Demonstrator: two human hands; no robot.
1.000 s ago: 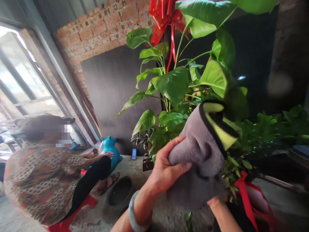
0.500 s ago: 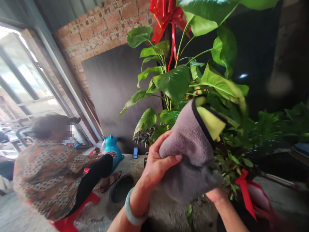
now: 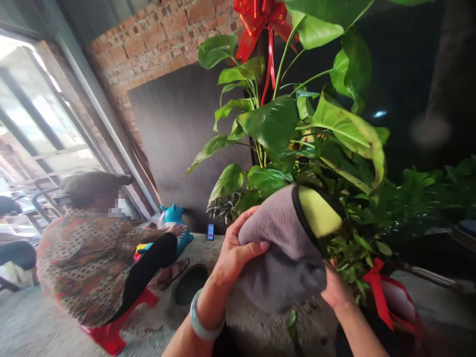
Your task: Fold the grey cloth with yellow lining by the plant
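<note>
A folded grey plush cloth (image 3: 277, 248) with a black edging and a yellow-green inner side is in front of me. My left hand (image 3: 238, 248), a pale bangle on its wrist, grips the cloth's left side with the thumb on top and the fingers behind. My right hand (image 3: 336, 287) is against the lower right of the cloth, which covers its fingers, so their grip does not show. Just behind the cloth stands a tall potted plant with broad green leaves (image 3: 269, 124), tied with a red ribbon bow (image 3: 260, 25).
At left a person (image 3: 85, 263) sits on a red plastic stool (image 3: 107, 332), a hand on a blue animal-shaped toy (image 3: 182, 243). A dark basin (image 3: 189, 285) and a propped phone (image 3: 210, 231) are on the floor. A lower red bow (image 3: 379, 287) hangs at right.
The cloth has come down a little, with its top edge turned lower to the right. My right hand has risen slightly along the cloth's right side. The view has shifted slightly.
</note>
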